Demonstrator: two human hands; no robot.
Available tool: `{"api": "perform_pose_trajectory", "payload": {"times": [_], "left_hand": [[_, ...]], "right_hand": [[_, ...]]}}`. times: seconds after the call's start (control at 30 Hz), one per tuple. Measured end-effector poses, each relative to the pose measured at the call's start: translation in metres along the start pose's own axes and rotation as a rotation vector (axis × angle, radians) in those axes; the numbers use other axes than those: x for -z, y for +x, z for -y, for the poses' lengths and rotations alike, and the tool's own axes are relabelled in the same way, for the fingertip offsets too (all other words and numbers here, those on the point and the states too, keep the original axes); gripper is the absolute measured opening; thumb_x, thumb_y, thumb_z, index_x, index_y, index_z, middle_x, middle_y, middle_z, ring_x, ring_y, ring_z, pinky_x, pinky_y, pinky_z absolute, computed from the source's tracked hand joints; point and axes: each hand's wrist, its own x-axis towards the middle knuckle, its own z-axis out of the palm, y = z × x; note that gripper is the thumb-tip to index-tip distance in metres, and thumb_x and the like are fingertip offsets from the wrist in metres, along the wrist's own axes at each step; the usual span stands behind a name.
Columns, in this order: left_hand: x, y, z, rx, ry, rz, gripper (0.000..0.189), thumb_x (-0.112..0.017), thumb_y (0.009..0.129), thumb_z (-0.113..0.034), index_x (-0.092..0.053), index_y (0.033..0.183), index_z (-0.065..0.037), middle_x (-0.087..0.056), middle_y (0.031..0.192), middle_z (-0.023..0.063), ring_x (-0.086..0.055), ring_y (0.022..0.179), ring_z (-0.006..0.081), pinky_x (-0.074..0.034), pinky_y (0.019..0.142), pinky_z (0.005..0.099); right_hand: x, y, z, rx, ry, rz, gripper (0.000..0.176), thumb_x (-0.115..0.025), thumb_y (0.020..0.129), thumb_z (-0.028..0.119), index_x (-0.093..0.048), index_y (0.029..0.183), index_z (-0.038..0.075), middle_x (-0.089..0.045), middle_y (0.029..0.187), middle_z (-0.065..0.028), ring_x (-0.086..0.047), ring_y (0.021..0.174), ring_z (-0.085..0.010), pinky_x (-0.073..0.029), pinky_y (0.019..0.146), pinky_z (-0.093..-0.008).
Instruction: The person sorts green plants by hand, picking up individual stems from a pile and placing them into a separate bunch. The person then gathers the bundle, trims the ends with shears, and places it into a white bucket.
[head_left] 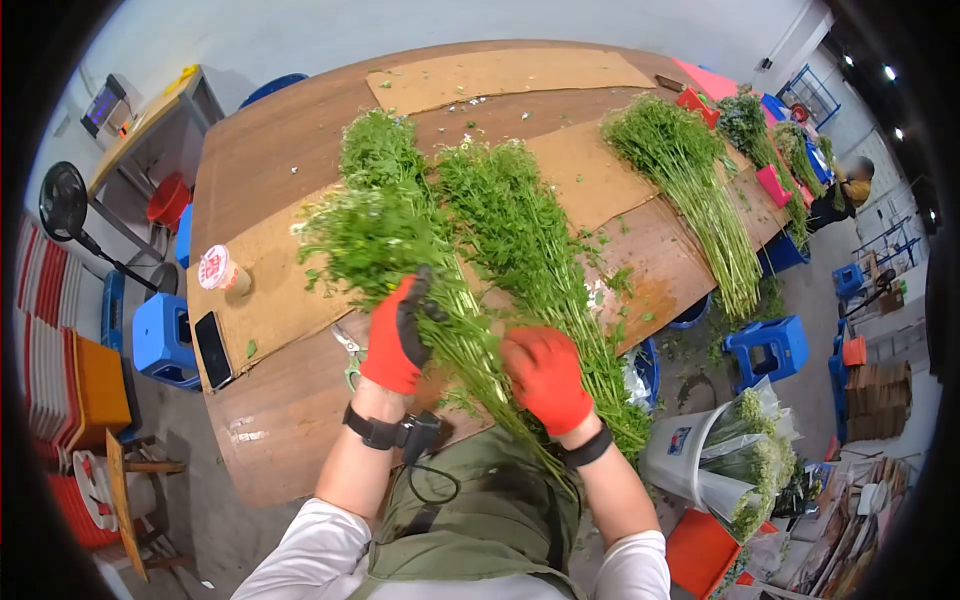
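My left hand, in a red glove with a dark palm, is wrapped round a bunch of leafy flower stems. White blossoms show at the bunch's top, and its stalks slant down toward my apron. My right hand, also red-gloved, is closed at the stalks of this bunch, its fingertips partly hidden and slightly blurred. A second long pile of green stems lies on the table just beyond and right of it. Beside my left wrist are scissors with green handles.
Another bundle of stems lies on the wooden table at right. A phone and a cup sit at left on cardboard. A white bucket of flowers and blue stool stand right. A person is farther off.
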Motion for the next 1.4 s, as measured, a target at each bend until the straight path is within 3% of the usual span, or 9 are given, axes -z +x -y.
{"api": "perform_pose_trajectory", "payload": {"times": [0.17,0.3,0.57,0.77,0.9,1.23,1.3,1.33,1.4], "left_hand": [[0.046,0.020,-0.017,0.082,-0.317,-0.023,0.022,-0.058,0.094,-0.020,-0.060,0.109,-0.005,-0.059,0.096,0.0046,-0.057,0.087,0.0160,-0.048,0.076,0.0321],[0.069,0.034,0.004,0.057,-0.347,0.032,0.040,-0.052,0.096,-0.020,-0.050,0.129,0.003,-0.059,0.124,0.0168,-0.055,0.117,0.0291,-0.043,0.103,0.0469],[0.029,0.016,0.002,0.106,-0.433,-0.083,0.018,-0.056,0.095,-0.020,-0.058,0.107,-0.007,-0.063,0.102,0.0134,-0.063,0.090,0.0311,-0.052,0.087,0.0514],[0.058,0.025,0.027,-0.029,-0.192,-0.002,0.019,-0.057,0.094,-0.017,-0.058,0.108,-0.004,-0.062,0.097,0.0080,-0.061,0.089,0.0220,-0.052,0.089,0.0430],[0.051,0.030,0.037,-0.171,0.147,0.091,0.021,-0.056,0.094,-0.015,-0.058,0.109,0.000,-0.058,0.090,0.0051,-0.057,0.083,0.0180,-0.052,0.089,0.0389],[0.027,0.019,0.021,0.175,-0.297,0.013,0.031,-0.055,0.095,-0.016,-0.054,0.120,0.002,-0.063,0.111,0.0084,-0.061,0.094,0.0187,-0.052,0.087,0.0349],[0.040,0.029,0.035,-0.187,0.263,0.113,0.030,-0.054,0.094,-0.013,-0.055,0.120,0.001,-0.063,0.112,0.0072,-0.060,0.096,0.0183,-0.051,0.087,0.0313],[0.030,0.030,0.025,0.089,-0.210,0.067,0.028,-0.055,0.093,-0.012,-0.057,0.118,0.001,-0.063,0.111,0.0064,-0.060,0.096,0.0178,-0.050,0.086,0.0303],[0.029,0.035,0.025,0.097,-0.192,0.054,0.030,-0.054,0.094,-0.014,-0.055,0.121,0.000,-0.061,0.112,0.0075,-0.060,0.098,0.0197,-0.050,0.090,0.0357]], "right_hand": [[0.027,-0.095,-0.061,-0.672,0.040,0.132,0.030,-0.067,0.073,0.004,-0.060,0.102,0.006,-0.062,0.103,-0.0135,-0.058,0.096,-0.0378,-0.048,0.081,-0.0437],[0.038,-0.084,-0.093,-0.551,-0.326,0.064,0.028,-0.065,0.078,0.008,-0.063,0.107,0.008,-0.063,0.096,-0.0160,-0.059,0.095,-0.0354,-0.048,0.081,-0.0441],[-0.060,-0.037,-0.172,-0.497,-0.465,0.466,0.018,-0.066,0.080,0.022,-0.065,0.092,0.008,-0.065,0.088,-0.0173,-0.061,0.085,-0.0380,-0.049,0.074,-0.0471],[-0.033,-0.033,-0.165,-0.617,-0.162,-0.271,0.016,-0.062,0.084,0.017,-0.058,0.088,0.002,-0.060,0.085,-0.0196,-0.058,0.081,-0.0405,-0.045,0.069,-0.0490],[-0.027,-0.053,-0.161,-0.683,-0.252,0.038,0.013,-0.059,0.086,0.012,-0.056,0.094,0.003,-0.060,0.091,-0.0206,-0.057,0.085,-0.0405,-0.045,0.073,-0.0482],[0.029,-0.031,-0.117,-0.753,-0.360,-0.312,0.021,-0.063,0.085,0.015,-0.060,0.103,0.006,-0.063,0.099,-0.0193,-0.062,0.086,-0.0385,-0.050,0.070,-0.0435],[0.025,-0.046,-0.130,-0.735,-0.392,-0.142,0.020,-0.062,0.085,0.013,-0.062,0.104,0.006,-0.063,0.097,-0.0183,-0.062,0.083,-0.0386,-0.050,0.069,-0.0433],[0.028,-0.048,-0.126,-0.692,-0.396,-0.217,0.019,-0.062,0.085,0.012,-0.062,0.103,0.007,-0.063,0.095,-0.0177,-0.061,0.081,-0.0386,-0.049,0.068,-0.0433],[0.036,-0.052,-0.124,-0.628,-0.397,-0.268,0.019,-0.061,0.085,0.012,-0.062,0.103,0.007,-0.063,0.093,-0.0172,-0.061,0.079,-0.0386,-0.048,0.066,-0.0433]]}}
